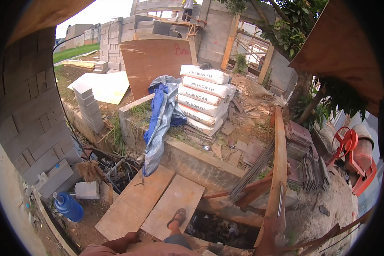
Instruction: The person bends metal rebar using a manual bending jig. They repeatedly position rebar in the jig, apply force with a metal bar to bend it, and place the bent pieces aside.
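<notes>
A long wooden plank (pixel 279 170) runs lengthwise on my right, its near end beside my arm. My right hand (pixel 269 228) is against its lower part and appears closed round it, though the fingers are barely distinguishable. My left hand (pixel 131 238) hangs low at my left side, dark and small; its finger position is unclear and I see nothing in it. Nearest to it is a plywood board (pixel 134 205), laid beside a second plywood board (pixel 175 209). My sandalled foot (pixel 177 218) stands on the second one.
Beyond a concrete ledge (pixel 205 158) stand stacked white bags (pixel 202 100) and a blue-silver tarp (pixel 158 128). A ditch (pixel 222 229) opens beside the boards. A blue water jug (pixel 68 207) is left; a red mixer (pixel 358 149) right. Brown panels (pixel 341 55) overhang above. A person (pixel 187 9) stands far back.
</notes>
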The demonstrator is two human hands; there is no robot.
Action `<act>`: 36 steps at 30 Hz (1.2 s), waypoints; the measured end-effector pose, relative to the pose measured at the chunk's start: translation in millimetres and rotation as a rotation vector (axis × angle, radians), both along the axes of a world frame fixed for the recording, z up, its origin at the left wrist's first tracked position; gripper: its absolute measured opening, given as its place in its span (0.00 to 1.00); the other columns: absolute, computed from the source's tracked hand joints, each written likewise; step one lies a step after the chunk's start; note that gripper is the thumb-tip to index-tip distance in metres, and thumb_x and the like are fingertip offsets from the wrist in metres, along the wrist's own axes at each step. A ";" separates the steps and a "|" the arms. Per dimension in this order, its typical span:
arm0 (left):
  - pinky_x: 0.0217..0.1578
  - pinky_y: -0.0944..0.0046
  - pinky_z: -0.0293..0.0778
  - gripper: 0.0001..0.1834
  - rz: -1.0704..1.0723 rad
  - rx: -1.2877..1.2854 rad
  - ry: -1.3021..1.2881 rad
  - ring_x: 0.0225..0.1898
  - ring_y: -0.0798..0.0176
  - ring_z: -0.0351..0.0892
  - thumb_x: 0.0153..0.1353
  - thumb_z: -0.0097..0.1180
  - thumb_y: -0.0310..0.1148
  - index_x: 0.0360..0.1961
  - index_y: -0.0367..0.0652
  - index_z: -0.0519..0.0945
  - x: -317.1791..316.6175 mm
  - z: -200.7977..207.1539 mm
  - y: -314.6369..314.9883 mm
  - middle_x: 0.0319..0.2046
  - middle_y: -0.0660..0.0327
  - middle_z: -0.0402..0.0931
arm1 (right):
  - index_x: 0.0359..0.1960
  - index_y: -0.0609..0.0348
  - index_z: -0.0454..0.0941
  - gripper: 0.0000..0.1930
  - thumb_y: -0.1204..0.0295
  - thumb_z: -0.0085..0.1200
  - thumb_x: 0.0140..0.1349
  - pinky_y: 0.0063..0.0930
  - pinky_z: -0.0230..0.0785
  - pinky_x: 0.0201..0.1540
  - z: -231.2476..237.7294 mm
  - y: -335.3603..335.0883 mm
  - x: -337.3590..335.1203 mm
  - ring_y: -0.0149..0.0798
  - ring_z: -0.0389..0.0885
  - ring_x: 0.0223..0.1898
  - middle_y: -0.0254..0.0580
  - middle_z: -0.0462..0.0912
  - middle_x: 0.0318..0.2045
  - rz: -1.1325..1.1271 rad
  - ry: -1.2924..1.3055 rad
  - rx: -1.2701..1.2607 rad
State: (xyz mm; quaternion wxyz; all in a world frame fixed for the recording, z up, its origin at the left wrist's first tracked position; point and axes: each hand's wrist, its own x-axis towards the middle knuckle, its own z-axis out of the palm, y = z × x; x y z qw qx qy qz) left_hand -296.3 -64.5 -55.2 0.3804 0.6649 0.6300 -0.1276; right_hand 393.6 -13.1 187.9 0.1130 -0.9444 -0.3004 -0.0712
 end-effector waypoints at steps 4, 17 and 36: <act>0.48 0.55 0.74 0.38 0.168 -0.059 -0.020 0.47 0.47 0.79 0.48 0.64 0.59 0.50 0.37 0.76 0.6 6.7 -1.5 0.45 0.47 0.79 | 0.59 0.60 0.67 0.33 0.62 0.60 0.51 0.50 0.63 0.60 -14.2 3.6 10.9 0.59 0.68 0.57 0.59 0.66 0.57 -0.015 -0.003 0.015; 0.53 0.53 0.72 0.41 0.245 -0.044 -0.016 0.53 0.45 0.76 0.50 0.63 0.55 0.60 0.39 0.69 7.2 16.6 -3.7 0.52 0.45 0.75 | 0.55 0.61 0.69 0.32 0.58 0.62 0.50 0.52 0.62 0.58 -7.4 -1.3 5.5 0.58 0.67 0.56 0.57 0.69 0.52 -0.001 -0.041 0.039; 0.55 0.54 0.71 0.40 0.284 -0.064 -0.034 0.55 0.47 0.75 0.51 0.61 0.53 0.62 0.44 0.68 3.1 15.8 -3.3 0.54 0.47 0.75 | 0.61 0.63 0.65 0.36 0.60 0.60 0.52 0.49 0.65 0.59 2.7 -1.5 -1.2 0.59 0.68 0.57 0.60 0.65 0.58 -0.033 0.003 -0.051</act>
